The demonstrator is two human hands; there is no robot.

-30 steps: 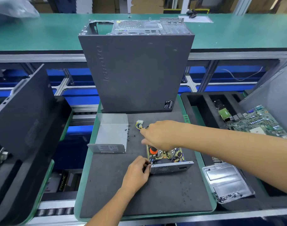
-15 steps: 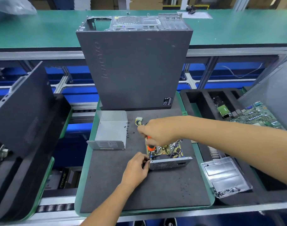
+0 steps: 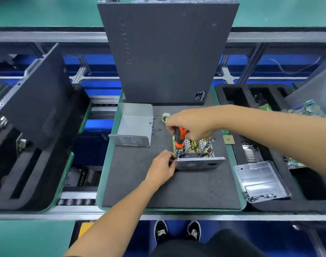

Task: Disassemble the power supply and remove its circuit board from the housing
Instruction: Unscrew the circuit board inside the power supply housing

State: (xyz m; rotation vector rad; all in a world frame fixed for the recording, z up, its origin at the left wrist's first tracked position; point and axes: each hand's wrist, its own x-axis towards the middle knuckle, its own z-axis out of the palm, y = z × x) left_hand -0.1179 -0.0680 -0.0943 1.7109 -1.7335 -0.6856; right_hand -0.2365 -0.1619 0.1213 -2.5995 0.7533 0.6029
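Note:
The open power supply housing [image 3: 200, 162] lies on the dark foam mat [image 3: 158, 188], its perforated metal wall facing me. Inside sits the yellow-green circuit board [image 3: 197, 147] with coils and wires. My right hand [image 3: 188, 125] grips an orange-and-black screwdriver [image 3: 179, 139] that stands nearly upright, tip down at the board's near left corner. My left hand [image 3: 162, 167] pinches the housing's left front corner beside that tip. The removed grey metal cover [image 3: 133, 127] rests to the left. A white connector with yellow wires [image 3: 165, 115] shows behind my right hand.
A tall dark computer case [image 3: 167, 52] stands at the back of the mat. Small loose screws [image 3: 154, 127] lie next to the cover. A clear plastic tray [image 3: 260, 180] with screws sits at the right, a motherboard [image 3: 307, 109] farther right, and black foam trays [image 3: 28, 145] at the left.
The view has tilted downward. My right hand has risen, so more of the orange screwdriver handle shows. My left hand stays at the housing's corner.

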